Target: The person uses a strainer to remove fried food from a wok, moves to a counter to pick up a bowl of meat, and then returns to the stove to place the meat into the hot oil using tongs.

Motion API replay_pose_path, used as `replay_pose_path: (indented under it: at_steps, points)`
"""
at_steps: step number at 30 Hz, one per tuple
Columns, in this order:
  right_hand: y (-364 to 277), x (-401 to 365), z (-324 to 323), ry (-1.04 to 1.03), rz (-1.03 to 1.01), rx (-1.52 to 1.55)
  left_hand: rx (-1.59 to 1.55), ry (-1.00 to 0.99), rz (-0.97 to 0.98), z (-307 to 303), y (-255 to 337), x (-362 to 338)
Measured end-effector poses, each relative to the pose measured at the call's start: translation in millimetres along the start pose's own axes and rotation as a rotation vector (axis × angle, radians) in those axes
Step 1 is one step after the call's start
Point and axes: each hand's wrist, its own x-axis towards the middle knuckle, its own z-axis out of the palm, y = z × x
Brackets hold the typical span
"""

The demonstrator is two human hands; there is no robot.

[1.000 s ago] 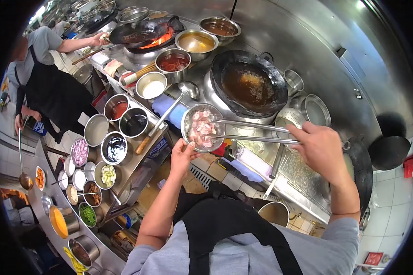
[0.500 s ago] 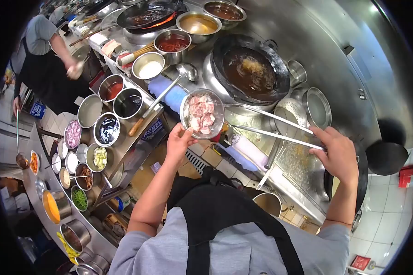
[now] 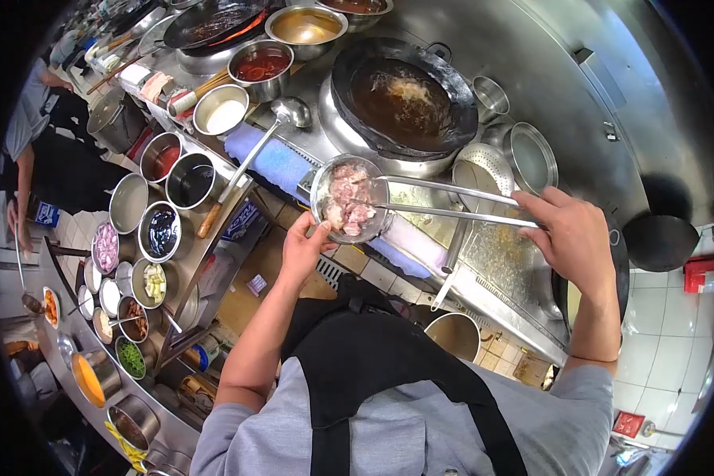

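My left hand [image 3: 303, 250] grips the lower-left rim of a small round bowl [image 3: 320, 194], thumb at the edge and fingers beneath. Pieces of raw pinkish meat [image 3: 351, 190] are piled inside. From the right, my right hand [image 3: 567, 238] holds long metal tongs [image 3: 460, 214]. The two arms stand apart, and the tips reach into the bowl at the meat. Beyond the bowl, a black wok [image 3: 341, 83] on a burner contains dark liquid with a pale frothy patch [image 3: 408, 87].
A ladle [image 3: 293, 113] lies across the counter at left, near a blue towel [image 3: 274, 155]. Several sauce and ingredient containers [image 3: 160, 230] line the left counters. A perforated skimmer [image 3: 488, 163] sits right of the wok. Another person [image 3: 63, 159] stands at far left.
The tongs have moved left, and their tips are now inside the bowl among the meat. The camera view has shifted slightly. The person at far left has moved further left.
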Motion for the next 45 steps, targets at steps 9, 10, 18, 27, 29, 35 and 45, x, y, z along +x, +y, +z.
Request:
replay_pose_path:
  at_steps: [9, 10, 18, 27, 29, 35, 45]
  points:
    - [68.9, 34.9, 86.9, 0.033, 0.345, 0.354, -0.110, 0.055, -0.062, -1.3, 2.4, -3.7]
    - [71.6, 47.8, 102.0, -0.007, 0.400, 0.345, -0.093, 0.068, -0.076, -4.6, 1.9, -7.5]
    - [61.0, 112.1, 155.1, -0.030, 0.566, 0.241, -0.164, 0.136, -0.006, -40.0, 9.2, -32.6]
    - [-28.7, 41.8, 11.1, 0.086, -0.211, 0.044, 0.169, 0.032, 0.074, -95.1, 22.0, -26.6]
    - [-40.5, 40.3, 1.9, 0.105, -0.292, 0.001, 0.337, -0.012, 0.063, -93.3, 32.2, -25.9]
    - [-48.5, 48.1, 11.8, 0.095, -0.415, -0.078, 0.605, -0.140, 0.227, -61.3, 45.4, -26.0]
    - [21.3, -6.6, -25.8, 0.133, 0.074, 0.201, -0.017, 0.040, -0.005, -36.3, 27.8, -7.2]
